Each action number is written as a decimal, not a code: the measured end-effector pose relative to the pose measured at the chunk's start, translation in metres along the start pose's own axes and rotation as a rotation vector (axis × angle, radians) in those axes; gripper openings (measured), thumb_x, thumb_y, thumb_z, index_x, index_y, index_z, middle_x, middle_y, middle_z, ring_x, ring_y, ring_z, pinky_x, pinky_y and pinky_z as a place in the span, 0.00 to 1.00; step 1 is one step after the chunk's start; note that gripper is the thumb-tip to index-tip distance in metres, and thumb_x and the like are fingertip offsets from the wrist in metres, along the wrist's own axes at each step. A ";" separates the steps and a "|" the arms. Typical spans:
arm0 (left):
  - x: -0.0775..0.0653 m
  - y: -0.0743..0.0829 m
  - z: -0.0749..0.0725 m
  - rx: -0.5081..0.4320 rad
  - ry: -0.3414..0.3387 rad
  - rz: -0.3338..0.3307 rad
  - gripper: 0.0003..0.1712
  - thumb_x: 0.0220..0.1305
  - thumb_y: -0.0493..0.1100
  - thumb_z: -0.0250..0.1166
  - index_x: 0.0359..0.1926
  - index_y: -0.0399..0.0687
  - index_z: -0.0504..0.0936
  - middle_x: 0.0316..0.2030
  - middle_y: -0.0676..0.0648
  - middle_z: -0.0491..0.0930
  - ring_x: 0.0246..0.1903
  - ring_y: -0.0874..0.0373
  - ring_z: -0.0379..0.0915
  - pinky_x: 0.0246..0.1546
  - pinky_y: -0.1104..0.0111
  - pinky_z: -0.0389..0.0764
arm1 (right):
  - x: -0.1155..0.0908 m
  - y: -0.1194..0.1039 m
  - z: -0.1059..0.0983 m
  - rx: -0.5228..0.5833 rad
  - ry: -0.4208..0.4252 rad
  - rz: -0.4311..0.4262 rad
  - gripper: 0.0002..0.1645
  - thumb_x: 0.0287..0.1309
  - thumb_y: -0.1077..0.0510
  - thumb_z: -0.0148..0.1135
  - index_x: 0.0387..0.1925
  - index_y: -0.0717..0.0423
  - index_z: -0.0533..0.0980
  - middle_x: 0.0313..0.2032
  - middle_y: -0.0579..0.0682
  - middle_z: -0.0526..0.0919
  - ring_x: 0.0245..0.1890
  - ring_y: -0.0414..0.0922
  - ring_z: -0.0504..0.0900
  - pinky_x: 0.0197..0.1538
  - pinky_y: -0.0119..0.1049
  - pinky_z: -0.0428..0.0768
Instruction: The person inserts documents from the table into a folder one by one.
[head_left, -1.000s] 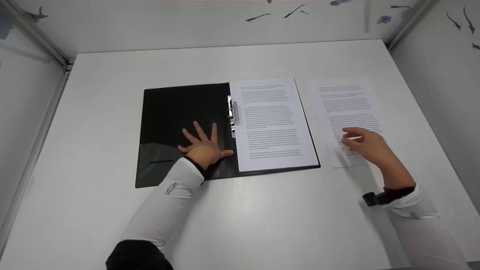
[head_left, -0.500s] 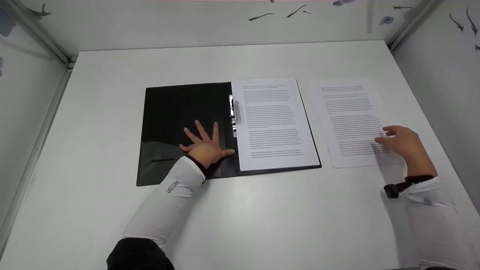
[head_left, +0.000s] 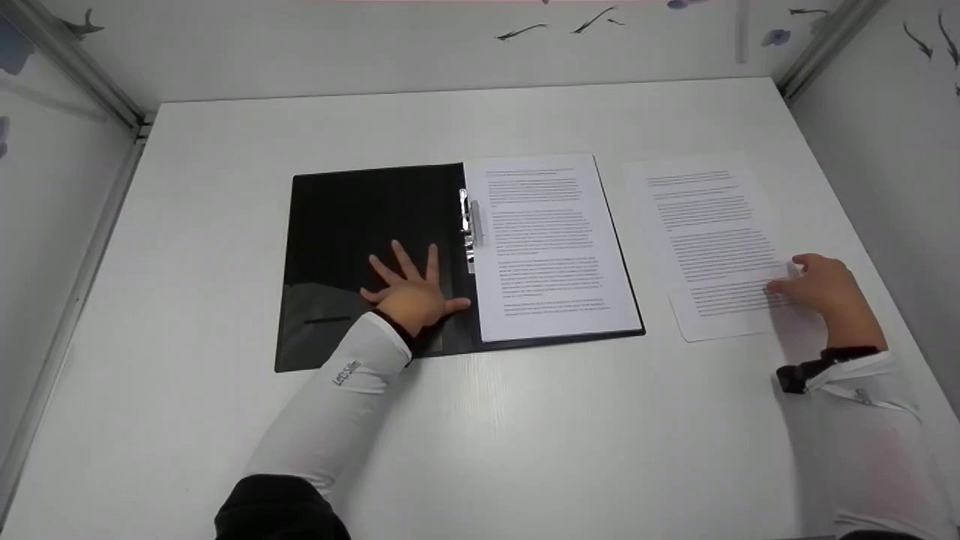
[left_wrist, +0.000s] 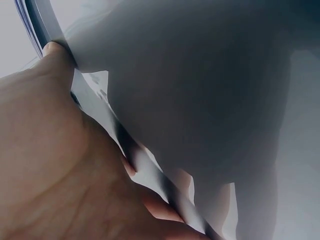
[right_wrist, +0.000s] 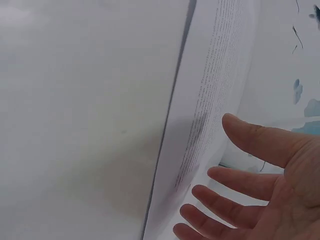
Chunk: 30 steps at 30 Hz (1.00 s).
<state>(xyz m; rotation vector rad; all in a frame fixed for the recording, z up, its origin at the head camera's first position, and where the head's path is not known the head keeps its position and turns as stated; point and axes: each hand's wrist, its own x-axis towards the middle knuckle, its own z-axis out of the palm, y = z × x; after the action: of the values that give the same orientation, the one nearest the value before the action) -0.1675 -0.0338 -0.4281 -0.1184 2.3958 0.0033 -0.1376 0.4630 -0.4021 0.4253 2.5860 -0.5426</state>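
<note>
A black clip folder (head_left: 360, 217) lies spread flat on the white table. My left hand (head_left: 412, 304) rests on its left cover with fingers spread; the left wrist view shows that hand (left_wrist: 55, 135) close up. A stack of printed sheets (head_left: 544, 247) covers the folder's right side, beside the metal clip (head_left: 466, 225). To the right lies a loose printed sheet (head_left: 712, 247). My right hand (head_left: 821, 289) is at its lower right edge, thumb over the paper. In the right wrist view, the right hand's fingers (right_wrist: 235, 205) look loosely extended, with thumb and fingers apart.
White panels surround the table (head_left: 480, 435) at the back and sides, the back panel (head_left: 337, 49) bearing dark brush-like marks. A metal frame post (head_left: 82, 67) stands at the left rear corner. The clear pocket (head_left: 319, 330) on the folder's left cover has a slit.
My right hand has moved right, from above the loose sheet to its right edge. The sheet has shifted slightly right and turned a little. My left hand stays on the folder.
</note>
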 end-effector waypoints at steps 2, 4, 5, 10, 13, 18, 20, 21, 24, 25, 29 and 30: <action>0.000 0.000 0.000 0.003 0.003 0.001 0.63 0.53 0.82 0.47 0.75 0.65 0.22 0.71 0.31 0.13 0.68 0.23 0.17 0.59 0.31 0.57 | -0.001 0.003 -0.001 -0.007 -0.001 0.007 0.44 0.61 0.57 0.55 0.64 0.85 0.49 0.61 0.86 0.54 0.61 0.78 0.56 0.62 0.67 0.60; 0.001 0.000 0.000 0.005 0.005 0.002 0.63 0.53 0.82 0.46 0.75 0.65 0.22 0.71 0.31 0.13 0.68 0.23 0.17 0.59 0.31 0.57 | -0.001 0.005 -0.001 -0.015 -0.007 0.023 0.45 0.60 0.56 0.56 0.65 0.84 0.48 0.60 0.87 0.53 0.60 0.78 0.56 0.61 0.68 0.61; 0.001 0.000 0.000 0.005 0.007 0.002 0.63 0.53 0.82 0.46 0.75 0.65 0.22 0.71 0.31 0.13 0.68 0.22 0.17 0.59 0.31 0.57 | -0.002 0.005 -0.001 -0.021 -0.007 0.033 0.46 0.60 0.56 0.56 0.65 0.84 0.48 0.60 0.87 0.53 0.60 0.79 0.56 0.61 0.68 0.61; 0.000 0.000 -0.001 0.008 0.011 0.009 0.63 0.53 0.82 0.46 0.75 0.64 0.22 0.71 0.31 0.13 0.68 0.22 0.17 0.59 0.31 0.57 | -0.001 0.008 0.000 -0.029 0.002 0.074 0.47 0.59 0.56 0.58 0.64 0.86 0.48 0.59 0.88 0.53 0.58 0.79 0.58 0.60 0.68 0.62; 0.000 0.000 -0.001 0.003 0.011 0.012 0.63 0.53 0.82 0.46 0.75 0.64 0.22 0.70 0.31 0.13 0.68 0.22 0.17 0.59 0.31 0.57 | 0.000 0.009 0.000 -0.011 -0.009 0.084 0.49 0.58 0.56 0.60 0.63 0.88 0.47 0.59 0.88 0.54 0.58 0.78 0.58 0.61 0.67 0.62; 0.000 -0.001 0.000 -0.012 0.011 0.017 0.62 0.54 0.82 0.47 0.75 0.64 0.22 0.70 0.31 0.12 0.68 0.22 0.15 0.59 0.30 0.56 | 0.002 0.014 -0.002 0.003 -0.024 0.104 0.49 0.58 0.54 0.60 0.61 0.90 0.49 0.58 0.87 0.55 0.59 0.78 0.59 0.61 0.67 0.62; 0.000 -0.001 0.000 -0.014 0.011 0.016 0.62 0.54 0.81 0.47 0.75 0.65 0.22 0.70 0.31 0.12 0.68 0.22 0.15 0.59 0.30 0.55 | 0.003 0.015 -0.002 0.005 -0.026 0.112 0.48 0.59 0.54 0.60 0.61 0.89 0.50 0.58 0.86 0.56 0.58 0.77 0.59 0.61 0.67 0.63; 0.000 -0.001 0.000 -0.014 0.011 0.015 0.62 0.54 0.81 0.47 0.75 0.65 0.22 0.70 0.31 0.12 0.68 0.22 0.15 0.59 0.30 0.55 | 0.003 0.016 -0.002 0.005 -0.028 0.115 0.48 0.59 0.53 0.60 0.61 0.89 0.51 0.58 0.86 0.56 0.58 0.77 0.59 0.60 0.67 0.63; 0.001 -0.001 0.000 -0.013 0.010 0.010 0.62 0.54 0.81 0.47 0.75 0.65 0.22 0.70 0.31 0.12 0.68 0.23 0.15 0.59 0.30 0.55 | 0.003 0.017 -0.002 0.019 -0.038 0.121 0.47 0.59 0.53 0.60 0.62 0.88 0.52 0.59 0.85 0.57 0.58 0.77 0.60 0.60 0.66 0.64; 0.001 -0.001 0.001 -0.013 0.009 0.008 0.62 0.54 0.81 0.47 0.75 0.65 0.23 0.70 0.31 0.12 0.68 0.23 0.15 0.59 0.30 0.55 | 0.003 0.017 -0.002 0.023 -0.041 0.119 0.47 0.59 0.53 0.60 0.62 0.88 0.52 0.58 0.84 0.57 0.58 0.76 0.61 0.60 0.66 0.65; 0.000 0.000 0.000 -0.019 -0.006 0.000 0.62 0.54 0.81 0.48 0.75 0.65 0.22 0.70 0.32 0.11 0.68 0.24 0.14 0.60 0.30 0.55 | 0.003 0.019 -0.002 0.029 -0.049 0.101 0.45 0.60 0.54 0.58 0.61 0.88 0.53 0.57 0.84 0.59 0.58 0.75 0.62 0.60 0.64 0.65; 0.000 0.000 0.000 -0.022 -0.009 -0.001 0.62 0.54 0.81 0.48 0.75 0.65 0.22 0.70 0.32 0.11 0.68 0.24 0.14 0.60 0.30 0.55 | 0.004 0.020 -0.002 0.030 -0.050 0.099 0.44 0.60 0.54 0.58 0.60 0.88 0.53 0.57 0.84 0.59 0.58 0.75 0.62 0.60 0.64 0.65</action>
<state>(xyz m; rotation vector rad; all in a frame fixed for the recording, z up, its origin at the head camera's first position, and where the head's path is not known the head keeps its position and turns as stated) -0.1672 -0.0334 -0.4278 -0.1301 2.3867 0.0291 -0.1340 0.4816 -0.4081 0.5393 2.4966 -0.5511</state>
